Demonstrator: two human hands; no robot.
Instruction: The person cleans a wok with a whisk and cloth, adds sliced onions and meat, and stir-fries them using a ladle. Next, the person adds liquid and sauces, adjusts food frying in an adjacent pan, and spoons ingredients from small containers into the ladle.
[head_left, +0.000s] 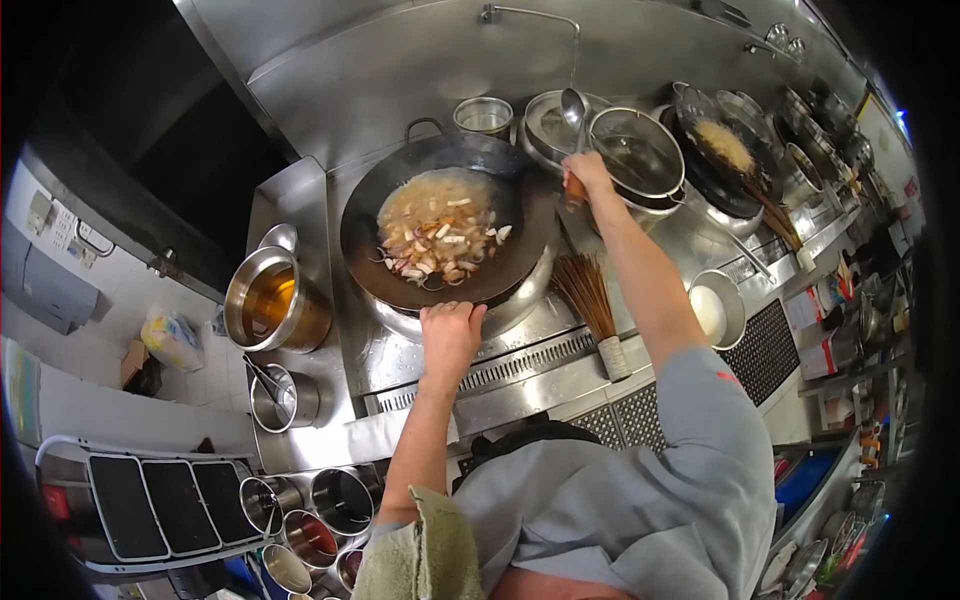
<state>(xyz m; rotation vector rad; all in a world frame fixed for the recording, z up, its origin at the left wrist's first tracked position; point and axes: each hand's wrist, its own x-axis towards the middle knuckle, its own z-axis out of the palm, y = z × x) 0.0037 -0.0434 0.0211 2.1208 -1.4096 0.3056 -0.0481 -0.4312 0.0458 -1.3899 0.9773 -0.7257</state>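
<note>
My left hand (pixel 450 335) is closed on the near rim of a large black wok (pixel 365 235), with a cloth (pixel 425 555) hanging by that arm. Pale pieces in a brownish liquid (pixel 440 215) lie in the wok. To the right, my right hand (pixel 587 178) is wrapped round the brown handle of a ladle (pixel 573 108). The ladle's bowl is raised near a thin tap (pixel 575 35), above the edges of a round pot (pixel 545 125) and a strainer (pixel 640 150). A bamboo brush (pixel 590 300) lies between my arms.
A pot of amber liquid (pixel 270 300) and a smaller metal pot (pixel 285 398) stand at the left. Another wok (pixel 740 190) with food is at the far right. A bowl with something white (pixel 715 310) sits right of my right arm. Several containers stand at the lower left.
</note>
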